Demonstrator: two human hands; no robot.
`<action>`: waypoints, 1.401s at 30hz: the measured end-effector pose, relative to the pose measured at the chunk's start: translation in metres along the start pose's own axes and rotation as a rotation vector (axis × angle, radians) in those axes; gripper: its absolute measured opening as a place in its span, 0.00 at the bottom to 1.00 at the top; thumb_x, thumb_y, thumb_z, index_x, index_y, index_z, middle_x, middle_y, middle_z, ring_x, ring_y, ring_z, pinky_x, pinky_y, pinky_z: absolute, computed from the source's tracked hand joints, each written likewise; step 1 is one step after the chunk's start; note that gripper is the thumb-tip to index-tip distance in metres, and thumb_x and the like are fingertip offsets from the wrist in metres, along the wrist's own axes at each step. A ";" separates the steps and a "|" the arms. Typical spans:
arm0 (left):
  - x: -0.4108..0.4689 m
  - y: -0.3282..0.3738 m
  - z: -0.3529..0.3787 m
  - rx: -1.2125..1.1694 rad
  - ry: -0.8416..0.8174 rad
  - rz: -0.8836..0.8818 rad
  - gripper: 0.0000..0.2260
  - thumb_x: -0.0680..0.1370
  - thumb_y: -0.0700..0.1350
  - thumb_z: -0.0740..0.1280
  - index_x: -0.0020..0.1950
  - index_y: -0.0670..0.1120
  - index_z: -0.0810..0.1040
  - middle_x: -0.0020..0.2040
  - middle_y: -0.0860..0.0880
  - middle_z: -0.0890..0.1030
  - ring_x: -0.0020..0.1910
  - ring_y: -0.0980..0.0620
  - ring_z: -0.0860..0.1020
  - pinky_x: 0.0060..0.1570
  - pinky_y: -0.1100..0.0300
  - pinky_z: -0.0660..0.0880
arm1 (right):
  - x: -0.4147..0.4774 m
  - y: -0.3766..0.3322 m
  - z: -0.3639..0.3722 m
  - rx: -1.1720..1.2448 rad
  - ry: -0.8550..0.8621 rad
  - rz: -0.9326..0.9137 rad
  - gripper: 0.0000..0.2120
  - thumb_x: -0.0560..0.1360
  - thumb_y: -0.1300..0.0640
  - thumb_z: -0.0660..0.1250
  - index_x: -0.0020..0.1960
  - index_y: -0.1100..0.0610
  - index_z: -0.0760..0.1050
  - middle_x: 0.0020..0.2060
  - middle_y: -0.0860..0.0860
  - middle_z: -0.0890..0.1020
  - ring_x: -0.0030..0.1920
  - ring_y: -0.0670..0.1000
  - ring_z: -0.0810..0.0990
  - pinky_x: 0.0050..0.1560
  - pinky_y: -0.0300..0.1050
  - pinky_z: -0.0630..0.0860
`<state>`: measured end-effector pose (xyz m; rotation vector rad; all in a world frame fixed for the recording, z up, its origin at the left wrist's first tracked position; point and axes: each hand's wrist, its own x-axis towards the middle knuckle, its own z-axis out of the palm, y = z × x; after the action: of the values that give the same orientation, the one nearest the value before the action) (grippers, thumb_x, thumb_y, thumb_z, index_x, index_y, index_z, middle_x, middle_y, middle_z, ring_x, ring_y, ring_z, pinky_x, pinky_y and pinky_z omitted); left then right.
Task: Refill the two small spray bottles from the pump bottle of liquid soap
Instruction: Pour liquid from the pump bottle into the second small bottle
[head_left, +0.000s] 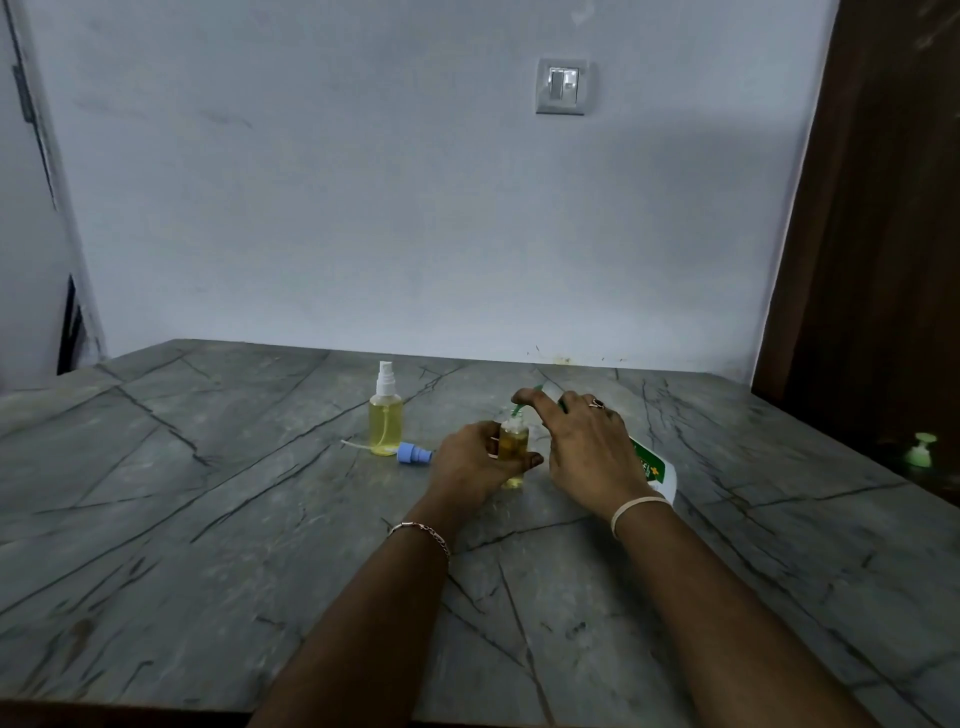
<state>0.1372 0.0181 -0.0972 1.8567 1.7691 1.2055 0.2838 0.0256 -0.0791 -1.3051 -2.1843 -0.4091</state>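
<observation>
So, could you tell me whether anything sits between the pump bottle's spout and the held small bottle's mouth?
Nothing visible does. The left hand holds the small bottle uncapped; a blue spray cap lies on the table, aside. The right hand tips the pump bottle, its green spout at the open neck.

I see open surface (208, 545) near me and far left. Mid-surface, a capped bottle (385, 423) and blue sprayer (414, 454) obstruct; a green pump (922, 451) sits far right.

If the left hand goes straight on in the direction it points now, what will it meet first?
Probably the green nozzle of the pump bottle, which the right hand holds just beyond the small spray bottle gripped by the left hand. Depth is unclear from one view.
</observation>
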 end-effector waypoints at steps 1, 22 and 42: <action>0.000 0.000 0.000 -0.004 -0.001 -0.003 0.25 0.69 0.57 0.74 0.61 0.46 0.77 0.55 0.49 0.81 0.49 0.56 0.75 0.49 0.63 0.71 | 0.001 0.000 0.000 0.006 -0.005 0.003 0.34 0.74 0.61 0.66 0.72 0.40 0.56 0.58 0.54 0.75 0.62 0.57 0.73 0.63 0.56 0.70; 0.000 0.000 0.000 -0.011 0.010 -0.002 0.19 0.68 0.56 0.75 0.54 0.49 0.80 0.45 0.54 0.79 0.47 0.56 0.77 0.48 0.61 0.73 | 0.002 -0.002 -0.001 0.019 0.005 0.022 0.31 0.72 0.62 0.66 0.69 0.42 0.59 0.57 0.53 0.75 0.61 0.56 0.73 0.62 0.55 0.71; 0.002 -0.002 0.002 -0.036 -0.001 -0.005 0.23 0.69 0.55 0.75 0.59 0.47 0.78 0.55 0.50 0.81 0.49 0.56 0.75 0.52 0.61 0.73 | 0.004 -0.003 0.005 -0.028 0.052 0.021 0.32 0.72 0.61 0.68 0.70 0.43 0.59 0.59 0.53 0.74 0.62 0.56 0.72 0.63 0.54 0.70</action>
<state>0.1371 0.0206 -0.0993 1.8310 1.7387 1.2268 0.2784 0.0301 -0.0807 -1.3166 -2.1270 -0.4615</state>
